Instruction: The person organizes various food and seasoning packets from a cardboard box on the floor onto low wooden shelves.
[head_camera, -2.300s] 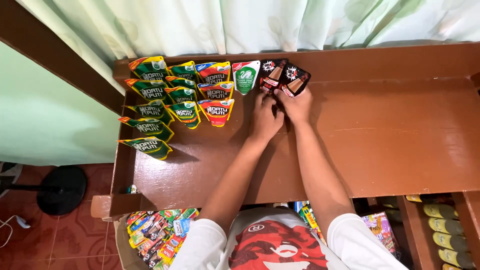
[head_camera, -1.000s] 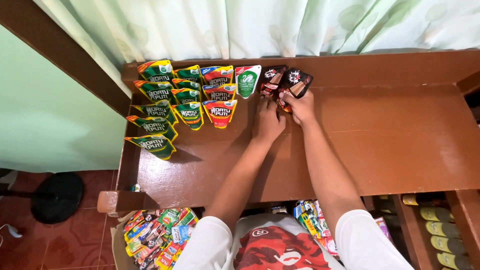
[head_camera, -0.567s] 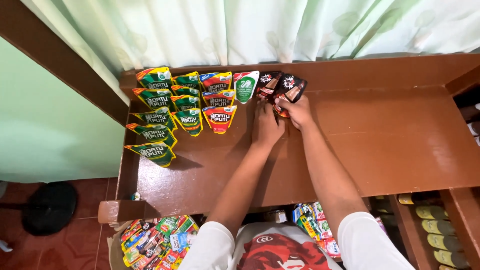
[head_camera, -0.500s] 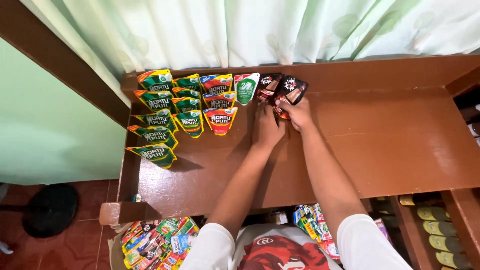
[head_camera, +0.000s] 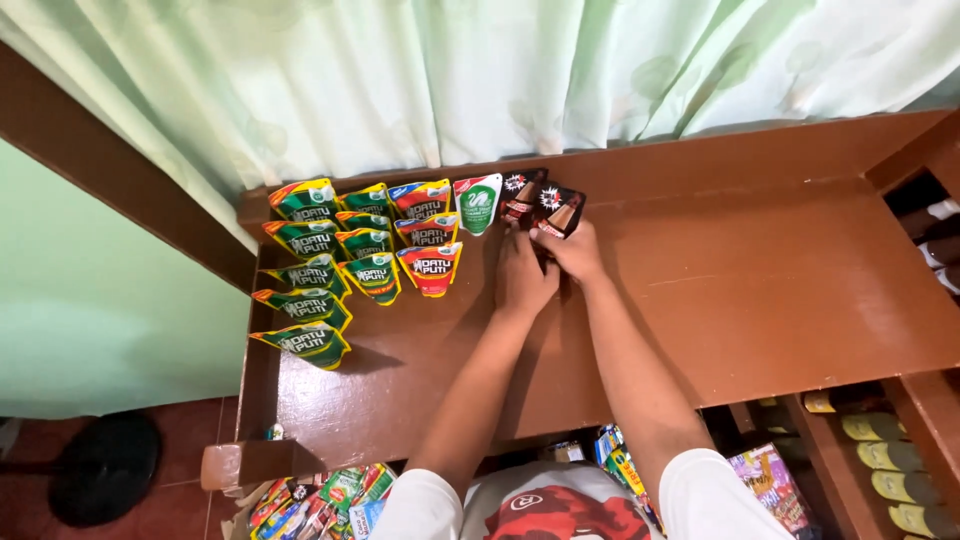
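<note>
Brown wooden counter (head_camera: 780, 290), far edge against a pale green curtain (head_camera: 560, 80). Rows of green and red sachets (head_camera: 345, 255) occupy its far left. Just right of them, two dark sachets (head_camera: 545, 200) stand at the back. Your left hand (head_camera: 522, 275) and right hand (head_camera: 572, 252) press together below them, fingers pinching the right one's lower edge. Keep it upright and flush with its neighbour; loosen your grip gently.

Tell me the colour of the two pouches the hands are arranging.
Black pouches with red and white accents, clearest in the head view, the only one.
</note>
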